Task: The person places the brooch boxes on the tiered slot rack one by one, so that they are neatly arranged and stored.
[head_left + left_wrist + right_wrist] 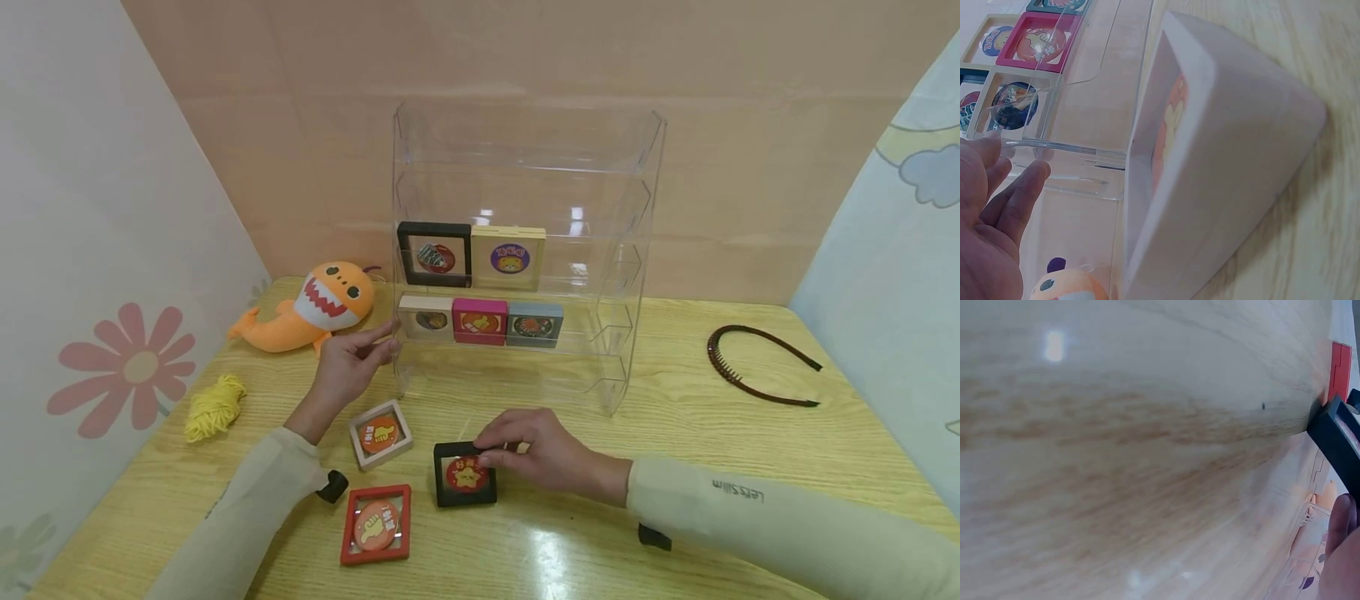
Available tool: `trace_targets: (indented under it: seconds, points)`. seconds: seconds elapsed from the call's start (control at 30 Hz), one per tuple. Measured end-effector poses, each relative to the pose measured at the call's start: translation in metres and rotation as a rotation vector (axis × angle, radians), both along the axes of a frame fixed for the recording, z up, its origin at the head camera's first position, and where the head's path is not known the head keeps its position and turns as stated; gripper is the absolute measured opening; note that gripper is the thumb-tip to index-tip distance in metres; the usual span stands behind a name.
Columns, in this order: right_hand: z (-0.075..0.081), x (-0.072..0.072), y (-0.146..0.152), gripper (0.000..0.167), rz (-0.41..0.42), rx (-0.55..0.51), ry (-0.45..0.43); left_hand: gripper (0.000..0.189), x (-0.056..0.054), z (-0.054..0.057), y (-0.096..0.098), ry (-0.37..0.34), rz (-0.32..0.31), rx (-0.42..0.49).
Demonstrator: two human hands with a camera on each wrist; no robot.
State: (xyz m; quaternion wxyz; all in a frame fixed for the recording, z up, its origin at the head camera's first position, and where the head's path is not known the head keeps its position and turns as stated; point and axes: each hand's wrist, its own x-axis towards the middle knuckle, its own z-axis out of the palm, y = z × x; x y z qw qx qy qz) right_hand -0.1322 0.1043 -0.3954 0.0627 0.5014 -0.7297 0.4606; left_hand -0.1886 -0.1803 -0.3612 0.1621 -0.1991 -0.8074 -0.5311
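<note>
1. Pale sleeves (697,508) come nearest; they reach over the table (697,454) toward a clear tiered rack (577,258).
2. Black frame (459,477) stands before the rack, its upper right corner pinched between the right hand's (536,450) thumb and fingers; whether its base touches the table, I cannot tell.
3. Left hand (348,362) has its fingers loosely extended and parted at the rack's left side; no firm hold shows, contact is unclear.
4. Likely light and stiff, the black frame should handle easily; its clear window may be slick and mark readily, so grip the rim.
5. Wood-grained table, glossy under glare; tan backdrop (712,167) behind, flower-printed panel (142,208) at left.
</note>
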Motion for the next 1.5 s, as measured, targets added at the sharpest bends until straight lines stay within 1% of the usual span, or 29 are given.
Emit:
trace_targets:
  seconds: [0.1,0.17,0.3,0.5,0.57,0.8,1.0,1.13,1.33,1.43,1.5]
  points:
    - [0.0,0.001,0.003,0.017,-0.001,-0.014,0.008,0.028,0.001,0.0,0.001,-0.001,0.005,-0.005]
    - [0.002,0.002,0.006,0.017,-0.005,-0.01,0.039,0.028,0.001,0.001,0.001,-0.006,0.005,-0.003]
    - [0.005,0.004,0.013,0.017,-0.018,-0.003,0.067,0.027,0.001,0.0,0.0,-0.008,0.006,-0.005]
    - [0.009,0.004,0.027,0.019,-0.027,-0.016,0.073,0.028,0.0,0.0,0.0,0.004,-0.002,-0.007]
    - [0.011,0.003,0.031,0.02,-0.041,-0.014,0.064,0.028,0.0,0.0,0.0,0.002,-0.003,-0.006]
    - [0.026,-0.001,0.046,0.023,-0.086,-0.012,0.098,0.028,-0.001,-0.001,-0.001,0.001,-0.016,0.006]
    - [0.046,-0.007,0.064,0.025,-0.18,0.025,0.126,0.028,-0.001,-0.001,-0.001,0.005,-0.034,0.031]
    - [0.061,-0.015,0.077,0.027,-0.259,0.041,0.19,0.028,-0.001,0.001,-0.001,0.001,-0.029,0.036]
    - [0.082,-0.029,0.097,0.03,-0.395,0.041,0.318,0.028,0.0,0.001,-0.001,-0.022,-0.034,0.044]
    - [0.093,-0.034,0.106,0.029,-0.467,0.043,0.348,0.028,0.001,0.001,0.0,-0.018,-0.04,0.049]
    - [0.1,-0.038,0.11,0.028,-0.5,0.035,0.35,0.028,0.001,0.001,0.0,-0.007,-0.041,0.046]
